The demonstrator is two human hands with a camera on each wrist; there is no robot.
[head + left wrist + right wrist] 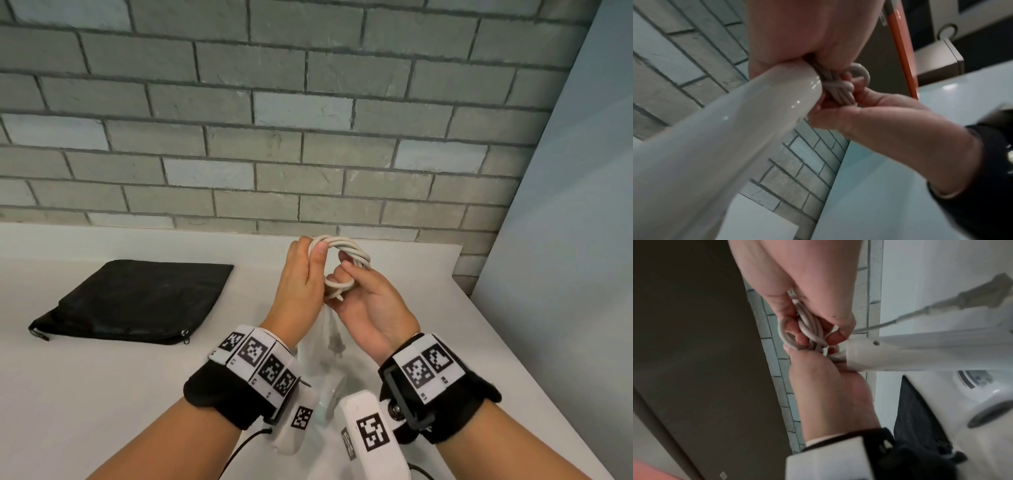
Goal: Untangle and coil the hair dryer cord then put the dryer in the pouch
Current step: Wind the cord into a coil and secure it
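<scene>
Both hands, left (pixel 301 277) and right (pixel 371 301), grip the coiled cord (pixel 342 255); dryer (pixel 920 352) apparently hangs below; pouch (pixel 137 301) lies on the surface (pixel 102 394).

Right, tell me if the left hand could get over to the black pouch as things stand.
Probably not straight away. The path across the counter to the pouch looks free, but the left hand grips the coiled cord, which the right hand also holds, with the dryer hanging below.

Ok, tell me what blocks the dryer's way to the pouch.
Nothing visible on the counter between them. The pouch lies flat left of the hands, its mouth not visibly open; both hands hold the coiled cord.
</scene>
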